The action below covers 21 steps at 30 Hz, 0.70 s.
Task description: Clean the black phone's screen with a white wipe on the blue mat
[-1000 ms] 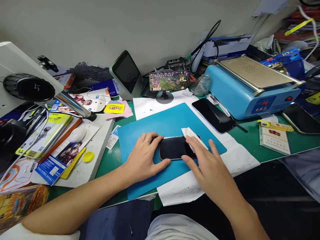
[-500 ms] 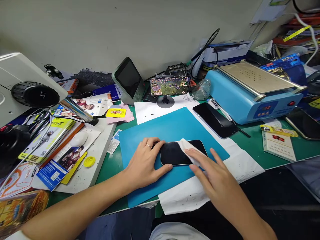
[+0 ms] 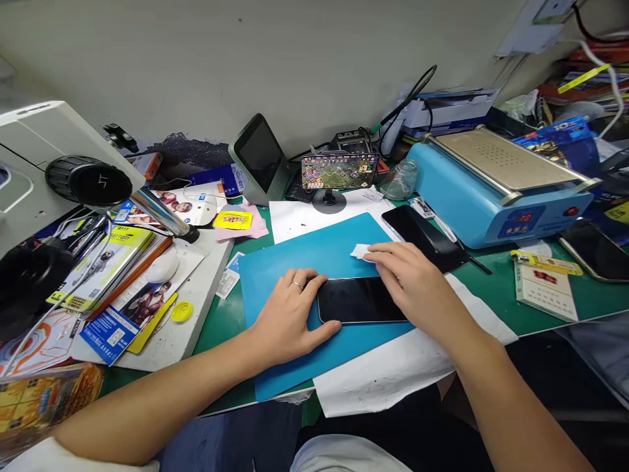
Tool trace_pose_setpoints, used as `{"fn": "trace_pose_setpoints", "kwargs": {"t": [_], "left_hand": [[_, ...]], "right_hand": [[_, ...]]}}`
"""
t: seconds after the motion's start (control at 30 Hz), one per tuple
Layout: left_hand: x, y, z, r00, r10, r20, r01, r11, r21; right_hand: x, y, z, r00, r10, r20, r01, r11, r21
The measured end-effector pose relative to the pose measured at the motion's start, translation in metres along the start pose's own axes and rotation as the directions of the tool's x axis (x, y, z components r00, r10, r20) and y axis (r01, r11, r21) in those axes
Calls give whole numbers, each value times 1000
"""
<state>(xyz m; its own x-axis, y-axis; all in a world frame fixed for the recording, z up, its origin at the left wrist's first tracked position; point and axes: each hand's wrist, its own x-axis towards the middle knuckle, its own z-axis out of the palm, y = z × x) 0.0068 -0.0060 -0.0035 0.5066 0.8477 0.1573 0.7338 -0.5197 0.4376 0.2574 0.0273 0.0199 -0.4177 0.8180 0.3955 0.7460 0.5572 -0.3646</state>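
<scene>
left hand (image 3: 289, 314): fingers spread, pinning phone (image 3: 361, 299) at its left end, frame centre
right hand (image 3: 410, 278): pinching white wipe (image 3: 361, 251) above phone
mat (image 3: 295, 259): blue, under both

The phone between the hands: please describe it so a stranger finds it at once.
Start at the blue mat on the desk. One dark phone lies on it, its left end in the left hand, the right hand with a white wipe behind. The second phone lies off the mat, on white paper.
</scene>
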Motion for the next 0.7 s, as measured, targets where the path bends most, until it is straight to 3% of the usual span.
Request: {"fn": "trace_pose_setpoints", "kwargs": {"t": [0.23,0.47,0.6,0.7], "left_hand": [[0,-1,2,999,-29,-30,26,995,-96],[0,-1,2,999,-29,-22,27,996,-88],[-1,-2,2,1000,-16,-24,14,997,-75],[0,-1,1,1000,-6,-15,5,999,-53]], "right_hand": [[1,-32,30,978,-110,176,106,994,32],[4,-45,37,962,-183,201,184,983,16],[0,-32,30,980,-119,162,120,993,8],[2,-7,21,998,55,35,-52,996,-75]]}}
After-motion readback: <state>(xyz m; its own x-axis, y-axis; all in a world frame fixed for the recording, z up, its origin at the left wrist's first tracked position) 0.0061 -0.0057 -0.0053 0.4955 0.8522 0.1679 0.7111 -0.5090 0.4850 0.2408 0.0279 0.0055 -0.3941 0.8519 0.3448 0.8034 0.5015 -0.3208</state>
